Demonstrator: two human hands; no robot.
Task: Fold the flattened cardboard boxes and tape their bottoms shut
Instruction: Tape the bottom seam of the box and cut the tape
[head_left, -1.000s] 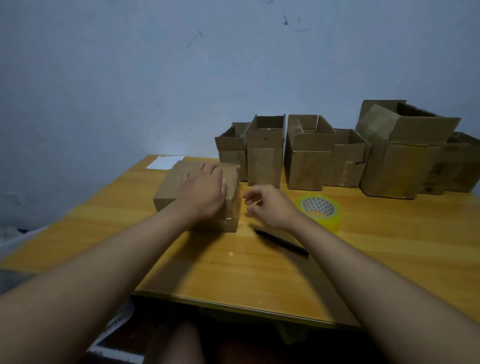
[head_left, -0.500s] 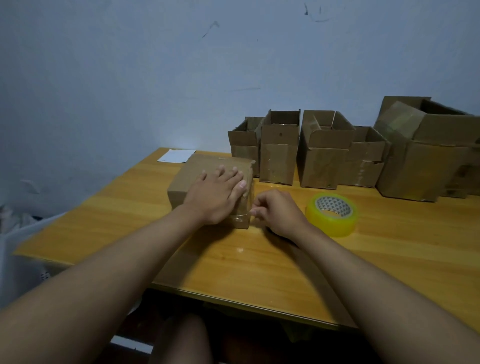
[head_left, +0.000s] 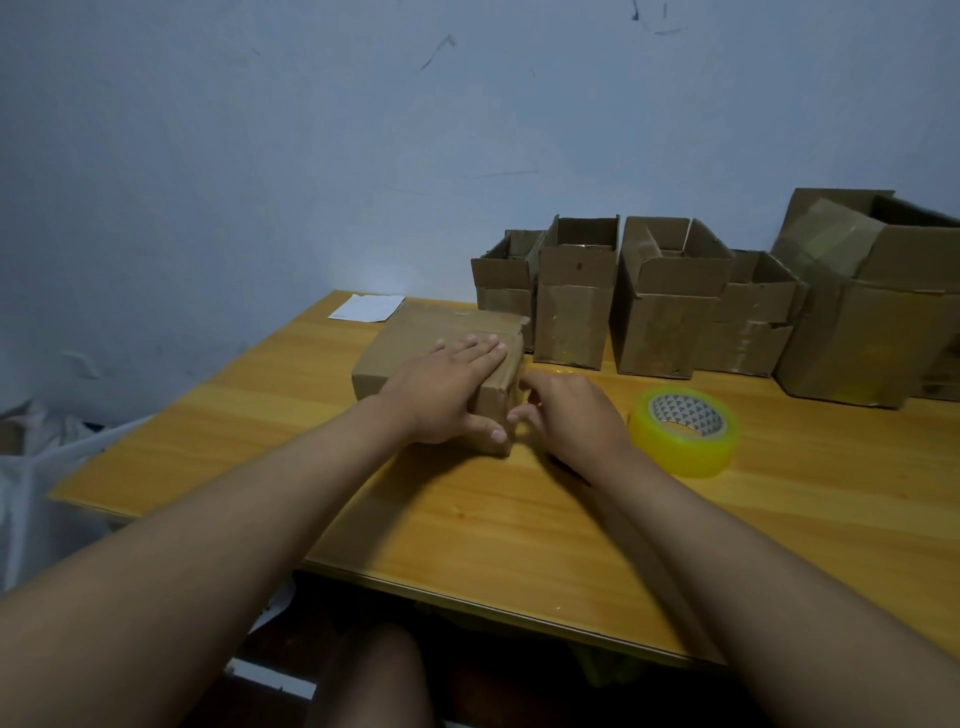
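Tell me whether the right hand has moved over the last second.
Yes. The right hand shifted left, away from the tape roll and up to the box.

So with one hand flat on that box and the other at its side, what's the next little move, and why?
Probably rub the right hand down the box end to press the tape flat. The left hand already lies flat on top, steadying the box, the right hand's fingers are curled at that end face, and the tape roll lies apart on the table. Whether a tape end hangs loose there is unclear.
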